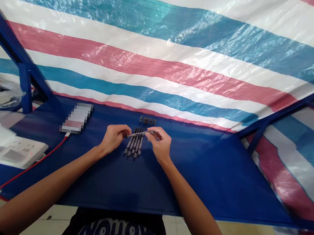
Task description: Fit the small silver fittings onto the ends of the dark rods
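At the bottom of the frame is one black shirt with lettering, close against the near edge of a blue table. In the middle, four or five pens lie side by side, too tightly packed to count surely; their matching direction probably keeps them orderly and within reach. Just over them, one pen is held aslant between two hands. The left hand pinches its left end between thumb and fingers; the right hand pinches toward the other end, a hold at both ends that likely steadies the thin barrel. Beyond the hands stand five small cylinders in a loose row, apparently set apart from the pens to keep the two kinds separate.

At left, one white power strip lies near a red cable, which runs up to one pixelated phone, seemingly put aside to leave working room. Farthest, one striped plastic sheet fills the upper frame.
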The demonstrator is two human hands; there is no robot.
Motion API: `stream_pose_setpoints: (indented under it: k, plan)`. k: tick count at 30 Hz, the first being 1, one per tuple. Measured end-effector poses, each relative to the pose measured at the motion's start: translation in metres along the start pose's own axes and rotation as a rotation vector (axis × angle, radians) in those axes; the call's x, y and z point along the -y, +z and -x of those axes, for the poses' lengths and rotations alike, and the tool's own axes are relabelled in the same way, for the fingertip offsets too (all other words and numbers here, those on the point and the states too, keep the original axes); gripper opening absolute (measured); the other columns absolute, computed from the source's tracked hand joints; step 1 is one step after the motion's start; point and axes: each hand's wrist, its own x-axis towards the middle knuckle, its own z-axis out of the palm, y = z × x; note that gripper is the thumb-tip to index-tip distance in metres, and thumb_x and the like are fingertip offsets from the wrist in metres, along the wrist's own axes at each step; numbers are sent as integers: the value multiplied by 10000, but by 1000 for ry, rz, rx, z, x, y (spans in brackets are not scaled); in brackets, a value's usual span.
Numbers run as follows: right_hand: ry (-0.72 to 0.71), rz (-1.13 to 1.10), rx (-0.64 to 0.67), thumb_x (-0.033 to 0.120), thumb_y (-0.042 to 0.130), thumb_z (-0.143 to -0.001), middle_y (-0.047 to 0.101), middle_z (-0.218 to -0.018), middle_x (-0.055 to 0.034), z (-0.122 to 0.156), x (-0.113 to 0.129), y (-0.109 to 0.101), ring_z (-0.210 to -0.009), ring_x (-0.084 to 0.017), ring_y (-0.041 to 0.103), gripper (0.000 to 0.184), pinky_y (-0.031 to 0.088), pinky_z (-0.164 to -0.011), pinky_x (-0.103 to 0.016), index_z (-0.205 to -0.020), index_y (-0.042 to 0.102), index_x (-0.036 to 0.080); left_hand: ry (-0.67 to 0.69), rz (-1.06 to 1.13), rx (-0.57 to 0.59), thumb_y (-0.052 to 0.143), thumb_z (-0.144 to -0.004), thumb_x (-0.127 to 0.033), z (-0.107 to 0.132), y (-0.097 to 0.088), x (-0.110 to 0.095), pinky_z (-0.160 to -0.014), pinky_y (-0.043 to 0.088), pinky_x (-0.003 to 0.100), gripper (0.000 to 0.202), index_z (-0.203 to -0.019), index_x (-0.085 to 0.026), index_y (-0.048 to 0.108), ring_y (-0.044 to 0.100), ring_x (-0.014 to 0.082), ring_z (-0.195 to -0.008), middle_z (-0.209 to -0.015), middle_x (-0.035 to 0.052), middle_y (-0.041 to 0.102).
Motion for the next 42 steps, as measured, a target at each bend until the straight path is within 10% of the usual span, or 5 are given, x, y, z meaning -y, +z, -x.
stream_pose_setpoints:
  k: [7,11,17,28,42]
  plan:
    - [49,-166,-49,212,706,-703,638,-825,-18,-3,0,-2,-732,-150,590,156,486,-674,-292,-857,683,214,-334,445,474,466,-870,-456,-2,6,-16,-427,239,188,358,-879,-128,608,303,65,-432,-508,-60,364]
    - [174,-528,-41,245,642,-753,543,-643,18,-5,10,1,-638,-130,536,151,471,-661,-301,-896,658,199,-433,530,556,486,-851,-563,2,16,-19,-397,206,174,425,-808,-142,530,246,44,-412,-532,-82,307]
    - [349,-843,-13,309,526,-842,113,-432,112,-2,27,-4,-385,-64,95,191,234,-403,-209,-695,559,192,-262,393,598,492,-879,-507,12,28,-32,-458,311,158,361,-869,-150,543,379,63,-530,-641,-37,428]
    - [518,-933,49,404,373,-923,72,-433,106,-7,30,-17,-373,-74,56,379,214,-393,-209,-619,478,203,-854,1063,906,485,-896,-457,16,31,-41,-300,76,149,282,-810,-200,406,28,37,-366,-513,-110,167]
    - [549,-923,-267,316,372,-902,117,-381,93,-6,20,-8,-345,-77,82,389,168,-372,-234,-530,338,206,5,-182,396,439,-915,-312,21,46,-39,-583,346,224,219,-925,-162,598,483,115,-590,-665,0,544]
